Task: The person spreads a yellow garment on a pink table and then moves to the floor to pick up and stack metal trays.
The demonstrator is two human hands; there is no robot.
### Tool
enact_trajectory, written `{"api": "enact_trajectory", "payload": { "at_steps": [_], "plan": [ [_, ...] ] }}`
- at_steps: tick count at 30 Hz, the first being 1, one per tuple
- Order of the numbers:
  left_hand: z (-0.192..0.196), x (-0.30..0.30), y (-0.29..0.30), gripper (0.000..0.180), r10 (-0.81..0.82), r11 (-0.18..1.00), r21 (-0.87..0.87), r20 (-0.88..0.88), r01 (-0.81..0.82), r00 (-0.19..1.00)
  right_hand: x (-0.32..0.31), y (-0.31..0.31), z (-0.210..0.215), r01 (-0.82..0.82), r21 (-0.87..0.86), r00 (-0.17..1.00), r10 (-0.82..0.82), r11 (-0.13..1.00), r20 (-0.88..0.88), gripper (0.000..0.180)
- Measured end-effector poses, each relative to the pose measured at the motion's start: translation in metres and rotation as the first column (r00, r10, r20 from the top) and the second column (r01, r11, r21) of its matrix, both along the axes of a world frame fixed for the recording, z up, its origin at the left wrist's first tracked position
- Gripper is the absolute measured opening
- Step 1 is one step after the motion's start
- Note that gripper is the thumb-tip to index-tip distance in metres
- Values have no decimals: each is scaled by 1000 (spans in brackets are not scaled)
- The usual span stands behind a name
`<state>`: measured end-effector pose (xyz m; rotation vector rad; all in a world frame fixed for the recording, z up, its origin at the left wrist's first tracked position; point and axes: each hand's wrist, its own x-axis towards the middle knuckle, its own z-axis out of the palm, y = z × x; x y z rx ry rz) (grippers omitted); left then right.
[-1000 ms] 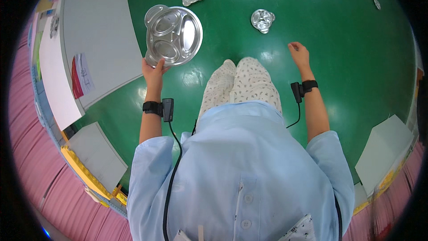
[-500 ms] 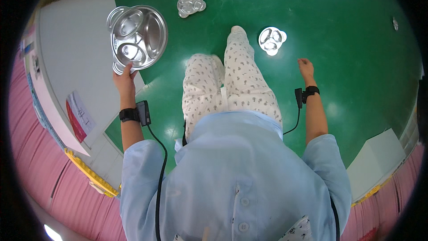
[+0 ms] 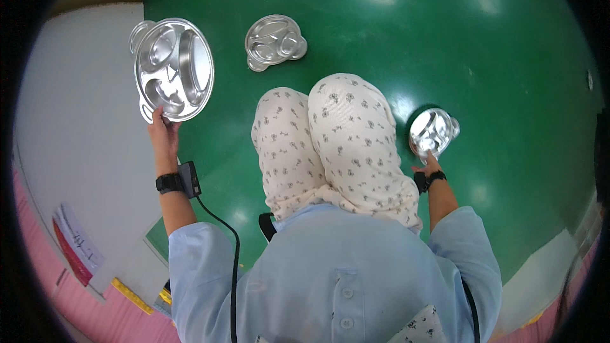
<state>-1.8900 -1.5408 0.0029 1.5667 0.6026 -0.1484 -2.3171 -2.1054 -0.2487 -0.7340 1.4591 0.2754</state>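
Observation:
My left hand (image 3: pixel 164 132) grips the lower rim of a large round steel tray with several compartments (image 3: pixel 173 67), holding it up and tilted over the edge of a grey mat. My right hand (image 3: pixel 427 165) reaches down beside my knee and pinches the near rim of a smaller steel compartment tray (image 3: pixel 433 130), which casts a dark shadow on the green floor (image 3: pixel 483 57). A third steel compartment tray (image 3: pixel 274 41) lies flat on the floor ahead of my knees, with neither hand touching it. Both wrists wear black bands, and a cable runs from the left one.
My bent legs in patterned trousers (image 3: pixel 330 146) fill the middle. A grey mat (image 3: pixel 76 152) covers the floor on the left, with a red-and-white sheet (image 3: pixel 73 248) near its lower edge. A pale panel (image 3: pixel 540 279) lies at the lower right.
My left hand has swung the large tray out to the left. I have crouched further, and my right hand has dropped from open floor onto the small tray's rim.

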Motion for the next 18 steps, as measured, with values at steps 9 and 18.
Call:
{"api": "enact_trajectory", "payload": {
  "at_steps": [9,18],
  "plan": [
    [-21,-16,24,25,-48,994,-93,2,48,999,3,-83,-12,298,-512,954,-231,806,192,10],
    [27,8,-96,37,-561,802,-175,107,571,821,190,-44,204,189,-614,646,374,766,665,47]
  ]
}}
